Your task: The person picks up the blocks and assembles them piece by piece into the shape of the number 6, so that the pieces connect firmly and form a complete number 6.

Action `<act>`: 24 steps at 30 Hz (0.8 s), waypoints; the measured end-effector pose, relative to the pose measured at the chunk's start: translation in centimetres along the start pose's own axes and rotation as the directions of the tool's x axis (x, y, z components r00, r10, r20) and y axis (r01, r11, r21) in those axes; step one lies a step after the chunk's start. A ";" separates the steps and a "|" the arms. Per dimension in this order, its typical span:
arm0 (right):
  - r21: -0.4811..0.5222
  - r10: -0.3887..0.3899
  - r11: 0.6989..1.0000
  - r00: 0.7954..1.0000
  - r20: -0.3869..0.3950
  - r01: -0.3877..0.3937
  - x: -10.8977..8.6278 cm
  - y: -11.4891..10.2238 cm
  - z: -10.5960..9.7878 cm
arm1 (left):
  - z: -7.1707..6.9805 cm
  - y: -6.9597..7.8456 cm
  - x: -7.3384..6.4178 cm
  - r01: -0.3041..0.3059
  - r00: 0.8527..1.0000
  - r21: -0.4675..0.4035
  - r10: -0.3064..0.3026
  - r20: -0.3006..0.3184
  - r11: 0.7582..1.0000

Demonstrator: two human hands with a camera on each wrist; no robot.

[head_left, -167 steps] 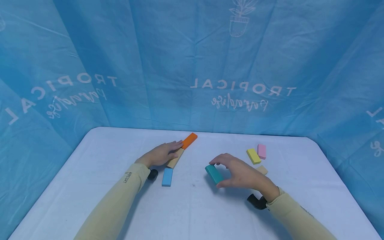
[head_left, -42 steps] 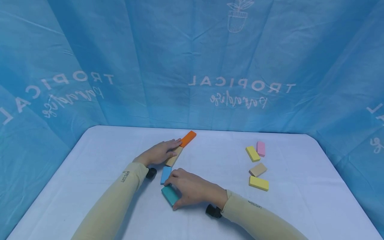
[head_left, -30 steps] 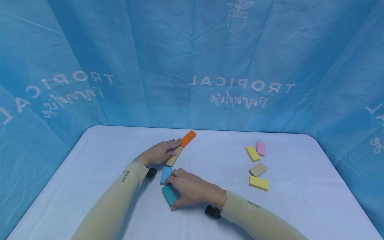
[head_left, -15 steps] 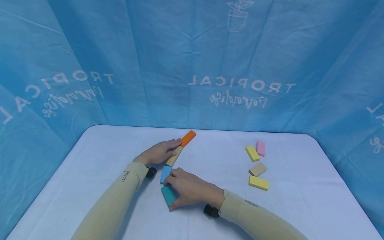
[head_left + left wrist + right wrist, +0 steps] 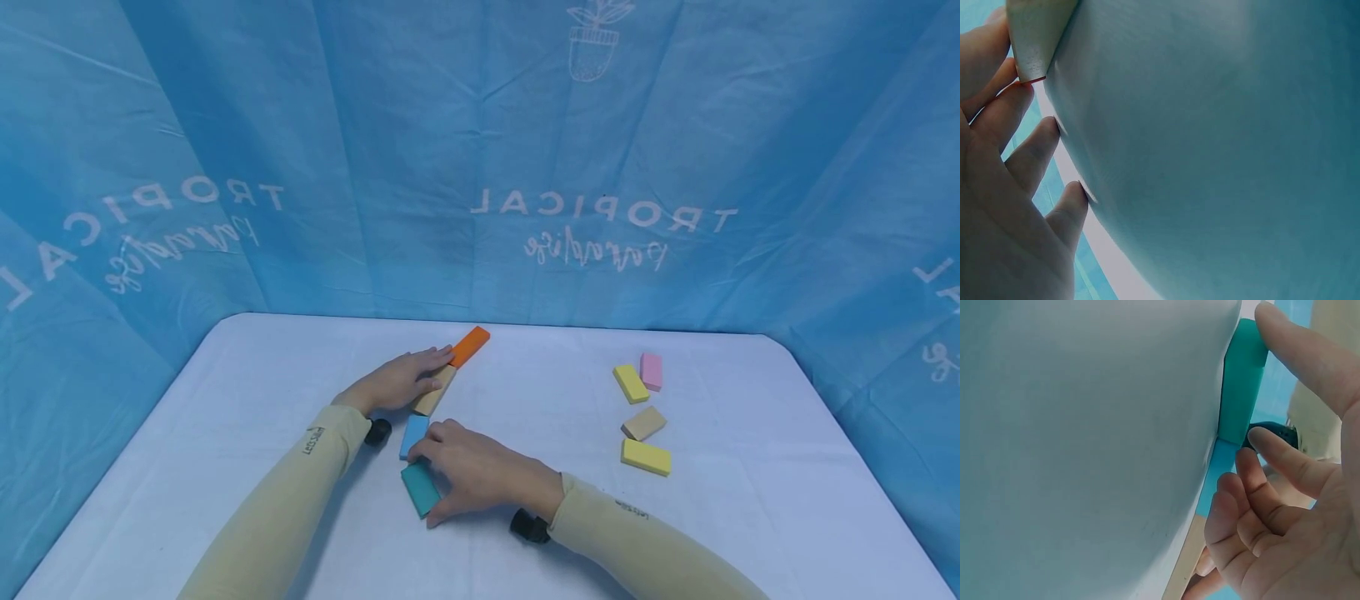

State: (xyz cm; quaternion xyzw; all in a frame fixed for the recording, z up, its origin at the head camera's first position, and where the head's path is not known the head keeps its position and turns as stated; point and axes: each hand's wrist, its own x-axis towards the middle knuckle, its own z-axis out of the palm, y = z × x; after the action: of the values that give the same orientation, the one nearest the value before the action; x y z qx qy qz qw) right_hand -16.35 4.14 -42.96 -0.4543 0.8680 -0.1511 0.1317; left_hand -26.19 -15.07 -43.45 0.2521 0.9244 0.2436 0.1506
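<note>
My left hand [image 5: 397,379] rests over a plain wooden block [image 5: 435,392], fingers extended towards an orange block [image 5: 470,347] that continues its line. In the left wrist view, the fingertips are at the end of the wooden block [image 5: 1038,37]. A light-blue block [image 5: 414,437] lies at the wooden one's near end. My right hand [image 5: 476,471] holds a teal block [image 5: 421,490] between thumb and index finger, one at each end, low on the table. The right wrist view shows the teal block [image 5: 1242,381] end to end with the light-blue block [image 5: 1217,472].
On the right side of the white table [image 5: 750,467] lie a pink block [image 5: 651,372], a yellow block [image 5: 631,383], a small wooden block [image 5: 643,423] and another yellow block [image 5: 646,457]. A blue printed curtain [image 5: 420,167] hangs along the far edge.
My right hand has carried the teal block leftwards and down to the light-blue block's near end, then shifted it slightly left. The left hand has stayed on the wooden block.
</note>
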 end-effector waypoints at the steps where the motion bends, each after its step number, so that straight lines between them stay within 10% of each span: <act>1: 0.004 0.002 1.000 1.000 -0.001 -0.002 0.0 0.0 0.0 | 0.0 0.0 0.0 -0.002 1.000 -0.001 0.002 0.000 1.000; 24: 0.024 0.007 1.000 1.000 -0.006 -0.007 0.2 0.4 0.1 | -0.1 0.0 0.0 -0.006 1.000 -0.004 0.006 0.007 1.000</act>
State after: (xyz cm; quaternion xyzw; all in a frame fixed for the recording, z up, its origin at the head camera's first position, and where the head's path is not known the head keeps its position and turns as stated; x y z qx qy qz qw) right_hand -16.69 4.14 -43.23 -0.4490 0.8681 -0.1625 0.1353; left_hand -26.22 -15.06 -43.37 0.2555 0.9225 0.2451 0.1534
